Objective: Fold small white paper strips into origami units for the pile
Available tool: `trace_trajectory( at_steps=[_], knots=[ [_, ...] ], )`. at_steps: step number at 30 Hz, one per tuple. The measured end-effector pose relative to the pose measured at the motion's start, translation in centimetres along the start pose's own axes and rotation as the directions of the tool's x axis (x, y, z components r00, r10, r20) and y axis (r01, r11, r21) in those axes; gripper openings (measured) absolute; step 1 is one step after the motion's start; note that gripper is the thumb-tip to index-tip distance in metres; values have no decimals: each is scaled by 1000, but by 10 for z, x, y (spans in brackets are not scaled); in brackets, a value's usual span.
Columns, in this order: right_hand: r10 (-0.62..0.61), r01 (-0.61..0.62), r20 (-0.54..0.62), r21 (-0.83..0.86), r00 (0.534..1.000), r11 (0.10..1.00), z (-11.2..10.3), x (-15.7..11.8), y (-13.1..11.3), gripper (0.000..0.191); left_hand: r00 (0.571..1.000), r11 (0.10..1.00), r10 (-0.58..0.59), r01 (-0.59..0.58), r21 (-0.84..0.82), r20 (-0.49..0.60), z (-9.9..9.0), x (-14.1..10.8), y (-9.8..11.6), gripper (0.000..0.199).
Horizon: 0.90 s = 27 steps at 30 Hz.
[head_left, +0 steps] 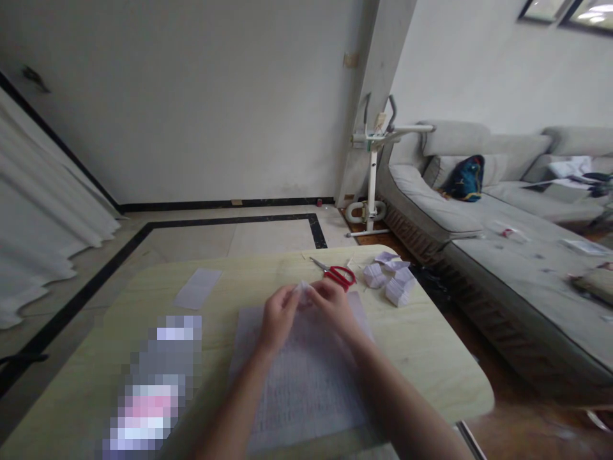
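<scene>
Between my two hands is a small piece of folded paper (302, 292), pale and pinched from both sides. The fingers of my left hand (279, 313) close on its left edge, and those of my right hand (335, 308) on its right. Both hands are over a large printed or written sheet (306, 390) lying on the table. Just beyond my right hand lie scissors (341, 276) with red handles, blades pointing away to the left. Several folded paper pieces (400, 286) sit to the right of the scissors.
A blank slip of paper (198, 289) lies at the table's far left. Nearer on the left, a pixelated object (153, 390) rests on the wooden table (431, 358). Past its right edge stand a grey sofa (517, 268) and a white exercise machine (372, 179).
</scene>
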State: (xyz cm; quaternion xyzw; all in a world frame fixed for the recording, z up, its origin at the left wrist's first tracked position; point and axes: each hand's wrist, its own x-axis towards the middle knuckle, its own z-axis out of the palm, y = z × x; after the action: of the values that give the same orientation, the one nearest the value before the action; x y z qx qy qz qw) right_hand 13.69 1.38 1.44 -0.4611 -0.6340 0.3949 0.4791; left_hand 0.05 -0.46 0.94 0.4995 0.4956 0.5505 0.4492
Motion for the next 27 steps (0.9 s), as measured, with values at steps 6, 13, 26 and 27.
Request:
trace_trajectory(
  at_steps=[6,13,26,27],
  knots=[
    [23,-21,-17,85,1000,996,1,1,0,16,993,994,-69,77,-77,101,0,2,-6,32],
    [16,-16,0,27,1000,1000,-2,2,1,19,988,998,-69,66,22,139,0,-1,-3,33],
    [58,-56,-31,58,998,997,-4,4,5,25,978,992,-112,99,82,177,-4,1,-3,26],
    [46,-45,-14,43,999,998,-4,4,4,25,980,992,-111,99,81,168,-5,0,-2,26]
  ],
)
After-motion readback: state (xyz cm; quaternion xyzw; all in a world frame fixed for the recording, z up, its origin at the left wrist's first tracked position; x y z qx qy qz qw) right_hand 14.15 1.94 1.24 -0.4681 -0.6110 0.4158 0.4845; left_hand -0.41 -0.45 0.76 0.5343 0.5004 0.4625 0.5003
